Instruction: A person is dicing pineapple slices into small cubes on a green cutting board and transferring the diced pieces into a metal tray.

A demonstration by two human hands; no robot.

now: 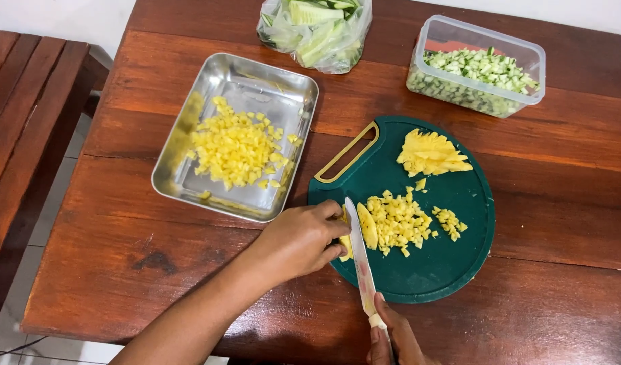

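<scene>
A round dark green cutting board (432,270) lies on the wooden table. On it sit a pile of diced yellow pineapple (399,220) and a larger uncut pineapple chunk (432,154). My left hand (300,240) presses a strip of pineapple (366,226) at the board's left edge. My right hand (395,338) grips the handle of a knife (360,257), whose blade lies across the strip right beside my left fingertips.
A steel tray (283,94) holding diced pineapple stands left of the board. A clear plastic box (476,40) of diced cucumber and a plastic bag (317,30) of cucumber pieces sit at the back. A wooden bench (26,101) is at far left.
</scene>
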